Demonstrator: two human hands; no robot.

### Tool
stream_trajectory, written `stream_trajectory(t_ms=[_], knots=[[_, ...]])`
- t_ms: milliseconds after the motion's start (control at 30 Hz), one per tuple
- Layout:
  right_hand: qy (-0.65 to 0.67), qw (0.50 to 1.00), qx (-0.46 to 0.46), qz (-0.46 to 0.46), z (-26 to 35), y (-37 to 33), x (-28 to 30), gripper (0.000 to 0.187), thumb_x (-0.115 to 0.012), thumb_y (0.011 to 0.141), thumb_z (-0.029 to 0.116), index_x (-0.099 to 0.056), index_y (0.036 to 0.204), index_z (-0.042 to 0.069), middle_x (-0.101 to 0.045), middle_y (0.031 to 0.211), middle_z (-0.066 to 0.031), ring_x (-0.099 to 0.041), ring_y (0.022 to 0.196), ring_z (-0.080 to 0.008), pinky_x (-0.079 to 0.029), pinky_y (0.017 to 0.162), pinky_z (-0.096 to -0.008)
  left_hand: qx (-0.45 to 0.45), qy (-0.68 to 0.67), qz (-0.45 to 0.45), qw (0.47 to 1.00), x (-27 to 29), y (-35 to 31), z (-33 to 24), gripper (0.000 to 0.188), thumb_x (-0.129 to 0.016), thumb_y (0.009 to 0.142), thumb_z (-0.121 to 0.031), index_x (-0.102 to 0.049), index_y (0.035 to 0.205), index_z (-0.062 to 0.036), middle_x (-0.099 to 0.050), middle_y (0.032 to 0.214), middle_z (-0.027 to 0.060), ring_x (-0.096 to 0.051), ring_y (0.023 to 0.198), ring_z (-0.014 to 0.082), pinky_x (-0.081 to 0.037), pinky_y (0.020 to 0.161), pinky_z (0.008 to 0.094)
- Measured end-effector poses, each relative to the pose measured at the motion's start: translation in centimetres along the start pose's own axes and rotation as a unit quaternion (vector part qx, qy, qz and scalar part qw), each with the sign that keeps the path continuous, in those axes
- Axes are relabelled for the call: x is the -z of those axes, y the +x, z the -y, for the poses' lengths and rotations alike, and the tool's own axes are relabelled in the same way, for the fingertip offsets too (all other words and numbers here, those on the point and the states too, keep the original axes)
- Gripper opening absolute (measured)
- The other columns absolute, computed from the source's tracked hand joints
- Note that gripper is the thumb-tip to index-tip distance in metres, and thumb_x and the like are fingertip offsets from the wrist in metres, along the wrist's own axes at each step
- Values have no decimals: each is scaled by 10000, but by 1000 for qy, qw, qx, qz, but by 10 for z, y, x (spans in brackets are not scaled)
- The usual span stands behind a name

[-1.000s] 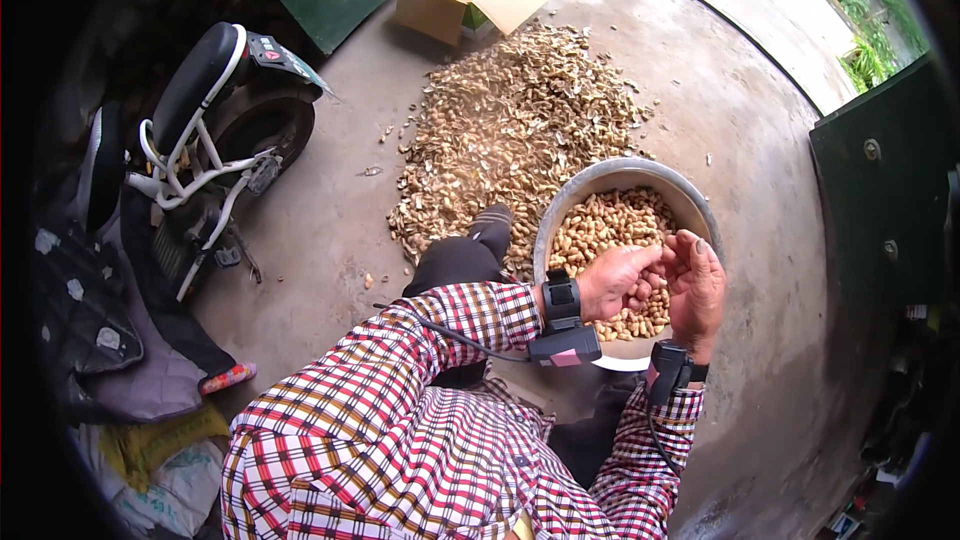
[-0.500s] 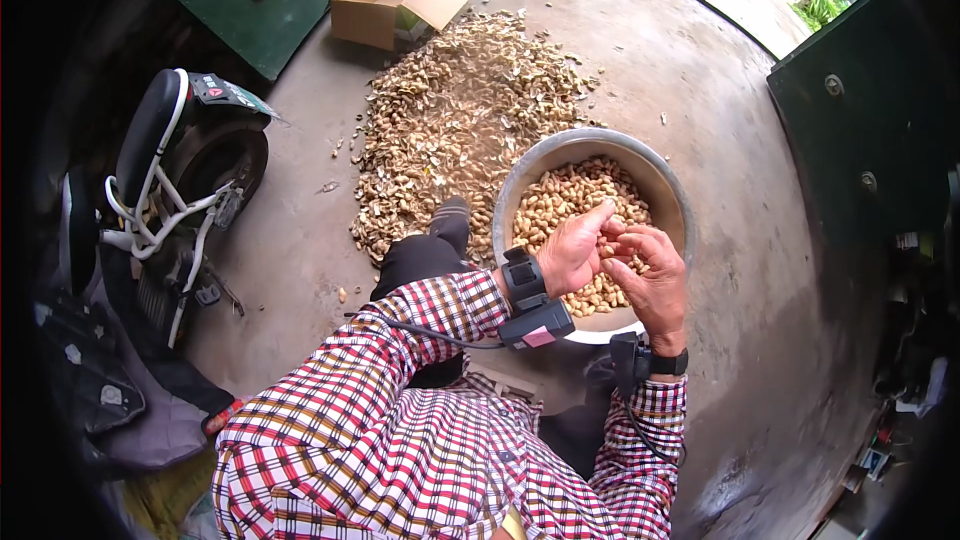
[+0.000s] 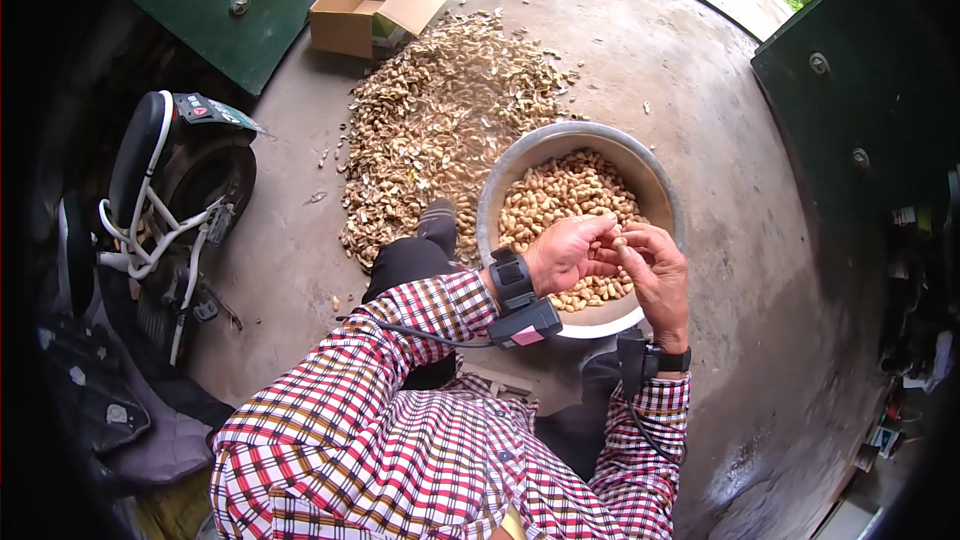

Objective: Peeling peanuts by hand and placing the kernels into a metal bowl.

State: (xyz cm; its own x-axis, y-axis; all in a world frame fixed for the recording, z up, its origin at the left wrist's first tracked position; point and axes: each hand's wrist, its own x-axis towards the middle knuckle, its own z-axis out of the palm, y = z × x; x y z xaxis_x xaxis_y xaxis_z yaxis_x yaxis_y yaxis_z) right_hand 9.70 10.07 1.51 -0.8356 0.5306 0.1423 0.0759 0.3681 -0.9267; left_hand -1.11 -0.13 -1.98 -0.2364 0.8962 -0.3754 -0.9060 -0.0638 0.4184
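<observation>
Over a wide metal basin (image 3: 655, 165) of unshelled peanuts (image 3: 570, 190), both hands are close together. My left hand (image 3: 566, 254) has its palm turned up and its fingers curled in; what they may hold is hidden. My right hand (image 3: 660, 272) pinches thumb against fingers beside the left fingertips. A small tan thing, which looks like a peanut, shows at that pinch. Both wrists carry black strapped devices, the left one a box (image 3: 527, 324) with a pink patch.
A broad heap of peanut shells (image 3: 420, 140) spreads over the concrete floor, left of the basin. Behind it lies an open cardboard box (image 3: 342, 32). A white-framed bike (image 3: 165, 205) with a black seat stands at the left. Green door panels (image 3: 225, 0) flank the opening.
The whole view has shifted slightly, so the basin and heap sit a little further left. My hands stay together above the peanuts, with the fingers slightly rearranged.
</observation>
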Motion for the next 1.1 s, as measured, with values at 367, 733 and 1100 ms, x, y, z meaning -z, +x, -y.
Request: stream_trajectory(t_ms=[367,733,1100], knots=[[168,979,-95,69,15,3,20,169,-600,802,90,-609,908,-40,-554,1020,-75,-536,890,-128,-428,784,-244,64,51,96,992,-8,-8,-6,154,-564,838,-227,-582,854,-76,-538,687,-4,-488,571,69,-372,483,197],[234,958,-158,52,6,-2,16,190,-593,807,103,-610,931,-39,-598,955,-95,-554,830,-122,-435,755,-236,60,77,93,991,-8,-9,-6,122,-598,811,-199,-592,843,-82,-533,703,-6,-474,578,72,-387,510,211],[267,952,-145,29,6,-1,12,175,-598,797,77,-592,936,-29,-603,906,-77,-556,817,-117,-440,758,-237,39,63,92,993,-11,-11,-6,91,-587,814,-138,-590,868,-65,-530,759,-16,-475,613,61,-404,526,198]])
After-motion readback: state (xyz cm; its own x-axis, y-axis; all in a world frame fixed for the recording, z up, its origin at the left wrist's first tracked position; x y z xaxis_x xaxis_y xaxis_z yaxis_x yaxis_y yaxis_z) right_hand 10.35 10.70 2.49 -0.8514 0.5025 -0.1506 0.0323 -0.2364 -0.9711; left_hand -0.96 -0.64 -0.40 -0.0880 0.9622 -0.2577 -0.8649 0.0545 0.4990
